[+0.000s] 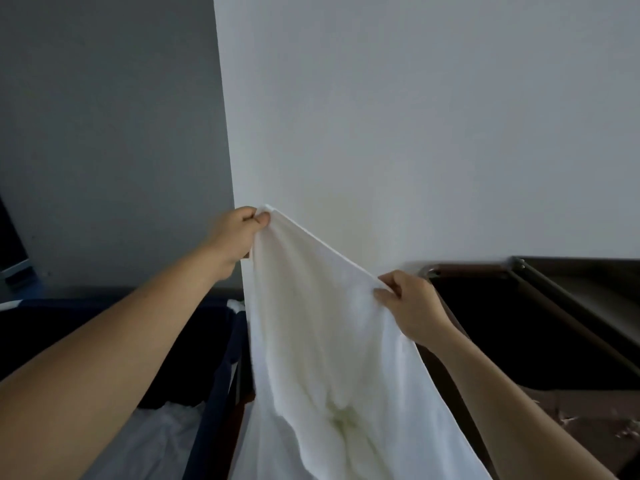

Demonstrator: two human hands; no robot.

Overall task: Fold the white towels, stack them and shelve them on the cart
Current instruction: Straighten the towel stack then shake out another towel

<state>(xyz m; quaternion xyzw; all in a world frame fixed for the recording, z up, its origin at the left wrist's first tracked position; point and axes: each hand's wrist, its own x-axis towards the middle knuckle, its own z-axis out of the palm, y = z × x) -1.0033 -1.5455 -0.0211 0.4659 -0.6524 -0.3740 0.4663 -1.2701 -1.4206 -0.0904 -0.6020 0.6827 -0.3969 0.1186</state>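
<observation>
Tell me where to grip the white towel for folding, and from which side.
Pinch the white towel along its hemmed top edge, from the near side, where the left hand and right hand hold it. That hem is stretched straight; the lower middle hangs bunched, with no clean edge.

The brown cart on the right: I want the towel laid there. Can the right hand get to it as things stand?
Probably yes: the right hand is beside the brown cart with nothing between them, though it pinches the white towel and would bring that along.
</observation>
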